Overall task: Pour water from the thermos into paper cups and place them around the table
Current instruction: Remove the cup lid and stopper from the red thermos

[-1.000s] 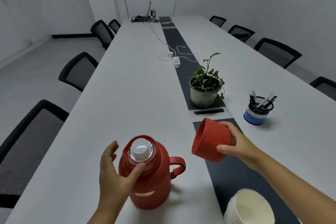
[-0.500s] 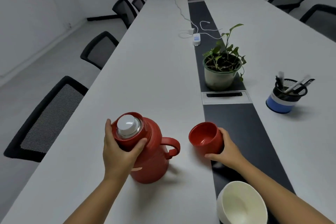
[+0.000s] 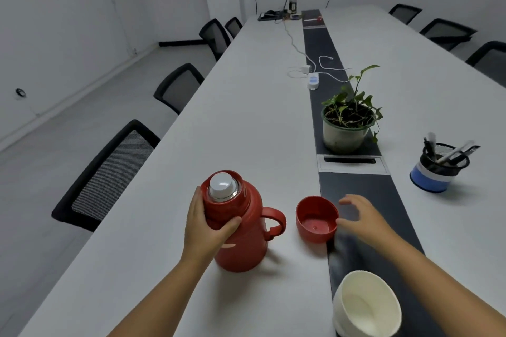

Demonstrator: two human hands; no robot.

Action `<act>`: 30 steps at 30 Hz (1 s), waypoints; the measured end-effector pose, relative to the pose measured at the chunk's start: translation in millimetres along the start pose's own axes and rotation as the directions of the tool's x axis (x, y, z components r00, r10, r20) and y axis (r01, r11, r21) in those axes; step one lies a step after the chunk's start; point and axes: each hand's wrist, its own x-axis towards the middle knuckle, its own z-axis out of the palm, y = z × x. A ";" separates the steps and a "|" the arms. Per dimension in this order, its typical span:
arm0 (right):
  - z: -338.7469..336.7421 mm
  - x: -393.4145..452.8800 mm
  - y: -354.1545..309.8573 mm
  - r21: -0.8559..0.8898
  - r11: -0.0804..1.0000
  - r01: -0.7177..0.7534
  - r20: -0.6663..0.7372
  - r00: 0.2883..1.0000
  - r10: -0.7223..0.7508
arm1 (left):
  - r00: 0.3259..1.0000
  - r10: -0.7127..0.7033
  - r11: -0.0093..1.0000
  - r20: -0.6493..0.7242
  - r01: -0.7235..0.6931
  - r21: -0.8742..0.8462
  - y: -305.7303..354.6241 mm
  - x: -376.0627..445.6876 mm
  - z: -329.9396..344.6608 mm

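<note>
A red thermos (image 3: 241, 230) with a side handle stands on the white table (image 3: 246, 123), its white inner stopper (image 3: 223, 186) showing at the top. My left hand (image 3: 208, 227) is wrapped around its neck. The thermos's red outer cap (image 3: 316, 219) sits mouth up on the table just right of the handle. My right hand (image 3: 364, 219) hovers right beside the cap with fingers spread, holding nothing. A stack of white paper cups (image 3: 367, 306) stands at the near right, mouth up.
A potted plant (image 3: 346, 123) stands on the dark centre strip (image 3: 325, 44). A mesh pen holder (image 3: 438, 167) is at the right. A power strip with white cables (image 3: 312, 79) lies farther up. Black chairs (image 3: 109, 172) line both sides.
My right hand set the red cap mouth up on the table beside the thermos and let go of it. My left hand closed around the thermos neck.
</note>
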 end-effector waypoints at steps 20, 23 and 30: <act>95.6 5.2 -210.0 -0.551 0.769 0.325 0.176 0.946 -0.273 | 0.913 0.094 0.988 0.397 -0.134 0.073 -3.2 16.7 -56.3; 89.6 1.3 -206.4 -0.557 0.698 0.451 0.160 0.882 -0.442 | 0.935 0.111 0.988 0.336 -0.140 0.061 -0.1 17.5 -56.4; 84.3 6.2 -207.8 -0.578 0.588 0.565 0.236 0.806 -0.542 | 0.950 0.105 0.988 0.293 -0.134 0.082 -6.4 16.9 -56.4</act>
